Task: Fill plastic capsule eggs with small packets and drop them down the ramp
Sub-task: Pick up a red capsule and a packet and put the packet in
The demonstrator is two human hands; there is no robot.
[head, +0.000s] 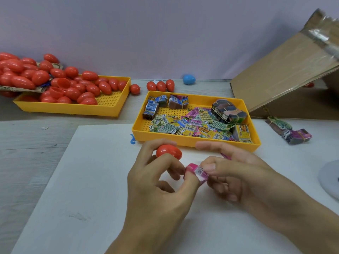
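The left hand (157, 182) holds the red egg (169, 151) in its upper fingers; both hands pinch the pink packet (196, 172) just below it, the right hand (244, 176) from the right.

Grey disc (330, 178) cut off at right edge.

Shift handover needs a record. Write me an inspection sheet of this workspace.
Surface: white board on grey wood-look table.
Job's things: red plastic egg in left hand; pink packet pinched by both hands; yellow tray of red eggs; yellow tray of packets; cardboard ramp.
Clutter: blue egg; banded packet bundles beside the tray.
Grippers: right hand on the packet.
Cables: nothing seen.
Surroundings: pale wall.
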